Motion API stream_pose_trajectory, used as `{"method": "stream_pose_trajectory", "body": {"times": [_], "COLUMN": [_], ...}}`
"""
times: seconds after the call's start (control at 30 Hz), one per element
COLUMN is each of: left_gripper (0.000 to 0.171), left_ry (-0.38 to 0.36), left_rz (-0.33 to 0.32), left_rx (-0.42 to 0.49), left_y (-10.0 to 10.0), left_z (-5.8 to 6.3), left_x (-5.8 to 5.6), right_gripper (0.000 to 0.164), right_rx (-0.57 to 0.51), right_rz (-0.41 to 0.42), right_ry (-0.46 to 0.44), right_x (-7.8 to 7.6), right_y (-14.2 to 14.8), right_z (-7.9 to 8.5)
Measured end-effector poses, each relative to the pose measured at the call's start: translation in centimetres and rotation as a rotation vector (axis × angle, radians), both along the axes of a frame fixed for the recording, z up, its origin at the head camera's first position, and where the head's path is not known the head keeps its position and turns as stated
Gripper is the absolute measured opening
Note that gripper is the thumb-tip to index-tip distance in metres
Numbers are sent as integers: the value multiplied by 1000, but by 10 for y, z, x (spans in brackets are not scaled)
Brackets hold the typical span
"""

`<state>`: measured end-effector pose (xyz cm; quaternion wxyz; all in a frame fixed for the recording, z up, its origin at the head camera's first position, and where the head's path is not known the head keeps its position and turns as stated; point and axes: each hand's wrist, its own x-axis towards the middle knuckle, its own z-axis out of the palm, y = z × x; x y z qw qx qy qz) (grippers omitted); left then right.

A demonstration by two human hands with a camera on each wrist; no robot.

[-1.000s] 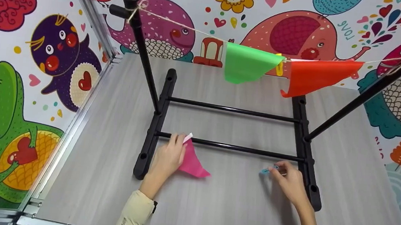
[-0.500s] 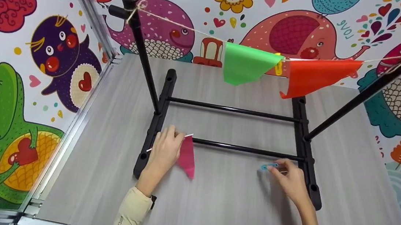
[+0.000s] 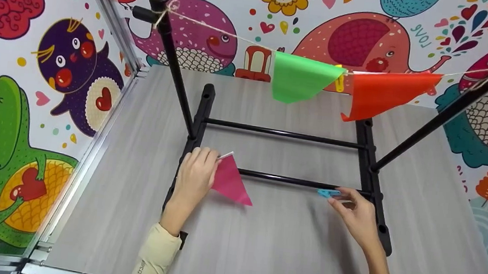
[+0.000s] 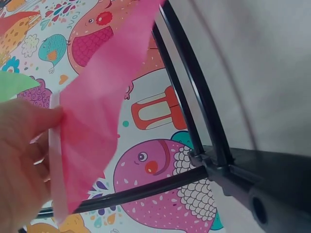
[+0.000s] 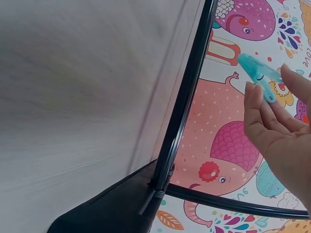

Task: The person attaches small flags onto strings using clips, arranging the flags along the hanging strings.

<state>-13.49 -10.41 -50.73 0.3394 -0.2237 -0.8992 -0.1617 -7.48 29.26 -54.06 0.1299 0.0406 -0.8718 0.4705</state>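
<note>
My left hand point(image 3: 197, 173) pinches a pink triangular pennant point(image 3: 233, 180) by its white-edged top. In the left wrist view the thumb presses on that white strip, and the pink cloth point(image 4: 92, 131) spreads away from the fingers. On the right, my right hand point(image 3: 355, 212) holds a small blue clothespin point(image 3: 328, 193) between thumb and fingers, its nose pointing left. The right wrist view shows the clothespin point(image 5: 257, 75) gripped at its handle end. Ahead of both hands, a green pennant point(image 3: 303, 78) and a red pennant point(image 3: 387, 95) hang from a string point(image 3: 223, 31), with a yellow clothespin point(image 3: 340, 80) between them.
A black frame stands on the grey wood-grain table point(image 3: 259, 255), with a left post point(image 3: 176, 72) and a right post point(image 3: 443, 116) carrying the string's knotted ends. Low crossbars point(image 3: 289, 134) join its feet. Walls with cartoon animals point(image 3: 75, 71) enclose the left and back.
My left hand has risen slightly and shifted left with the pink pennant, which swung and now spreads out rightward. My right hand has lifted a little with the blue clothespin.
</note>
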Motion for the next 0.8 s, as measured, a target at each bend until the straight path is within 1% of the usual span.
{"method": "stream_pose_trajectory", "body": {"times": [0.1, 0.23, 0.37, 0.5, 0.8], "left_gripper": [15, 14, 11, 7, 7], "left_ry": [16, 33, 34, 32, 25], "left_rz": [1, -10, -25, -26, -26], "left_rx": [28, 76, 98, 112, 127], "left_y": [-1, -2, -3, -2, -3], "left_z": [1, 1, 2, 2, -1], "left_x": [-1, -1, -1, -2, -2], "right_gripper": [29, 25, 23, 23, 23], "right_rx": [-16, -7, 9, 20, 28], "right_rz": [5, 0, -20, -42, -46], "right_ry": [28, 45, 12, -29, -45], "right_x": [1, 1, 2, 2, 5], "right_y": [-1, -2, -1, 0, 1], "right_z": [2, 5, 5, 4, 1]}}
